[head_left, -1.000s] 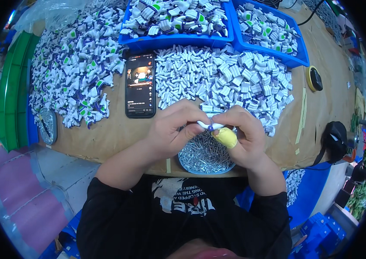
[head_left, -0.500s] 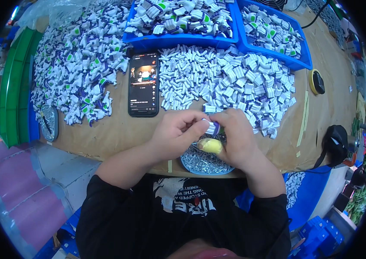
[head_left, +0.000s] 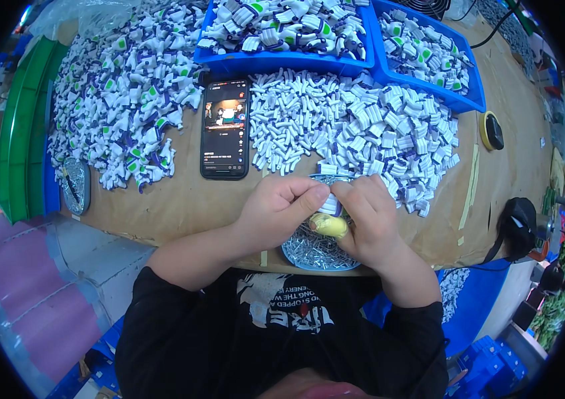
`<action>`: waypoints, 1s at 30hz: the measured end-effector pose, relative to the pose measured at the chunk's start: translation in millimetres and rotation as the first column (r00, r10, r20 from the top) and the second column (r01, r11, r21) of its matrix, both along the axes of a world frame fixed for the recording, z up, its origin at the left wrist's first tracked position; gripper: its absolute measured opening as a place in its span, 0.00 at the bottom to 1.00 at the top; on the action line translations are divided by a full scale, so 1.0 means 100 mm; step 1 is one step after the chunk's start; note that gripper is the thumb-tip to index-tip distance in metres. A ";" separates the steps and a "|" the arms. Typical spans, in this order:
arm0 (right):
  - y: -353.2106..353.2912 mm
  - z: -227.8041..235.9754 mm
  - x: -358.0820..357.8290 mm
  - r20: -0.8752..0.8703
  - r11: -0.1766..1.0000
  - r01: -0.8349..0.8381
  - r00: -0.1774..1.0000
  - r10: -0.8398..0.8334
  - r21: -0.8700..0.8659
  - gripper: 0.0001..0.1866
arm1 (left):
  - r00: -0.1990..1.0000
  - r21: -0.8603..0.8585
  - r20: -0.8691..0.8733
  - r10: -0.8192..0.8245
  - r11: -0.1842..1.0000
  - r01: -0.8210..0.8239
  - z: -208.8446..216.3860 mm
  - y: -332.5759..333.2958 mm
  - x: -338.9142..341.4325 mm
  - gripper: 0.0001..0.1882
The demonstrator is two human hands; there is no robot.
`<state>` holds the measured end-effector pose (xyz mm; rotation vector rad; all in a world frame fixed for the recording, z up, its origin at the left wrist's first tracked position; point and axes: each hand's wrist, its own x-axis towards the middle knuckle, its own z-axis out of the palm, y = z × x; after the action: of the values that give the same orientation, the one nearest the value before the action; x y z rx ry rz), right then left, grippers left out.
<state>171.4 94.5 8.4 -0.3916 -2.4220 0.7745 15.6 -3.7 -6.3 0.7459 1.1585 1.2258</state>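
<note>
Left hand (head_left: 276,209) and right hand (head_left: 366,216) meet fingertip to fingertip, pinched together on a small white part (head_left: 328,203) between them, directly above the dish (head_left: 309,253).

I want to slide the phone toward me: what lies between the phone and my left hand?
Head view: only bare brown table lies between phone and left hand.

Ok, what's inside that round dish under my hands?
The round dish holds a heap of small silvery metal pieces. Both hands, left hand and right hand, cover its far half.
</note>
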 end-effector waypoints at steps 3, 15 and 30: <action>0.01 -0.02 0.02 0.033 1.000 0.005 0.999 -0.005 0.014 0.18 | 0.999 -0.005 -0.044 -0.020 1.000 0.020 0.02 0.01 -0.02 0.16; 0.00 -0.05 0.02 0.094 0.980 0.076 0.994 -0.059 -0.184 0.27 | 0.927 0.160 -0.344 0.147 0.982 -0.096 0.03 0.05 -0.02 0.13; 0.00 0.00 0.11 -0.066 0.789 0.024 0.995 -0.081 -0.613 0.18 | 0.970 0.250 -0.194 0.147 0.963 -0.096 0.06 0.03 -0.06 0.09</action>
<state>182.9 94.6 8.7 -0.6507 -2.0091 1.5229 9.2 -0.3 0.0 1.0182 1.2576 1.4334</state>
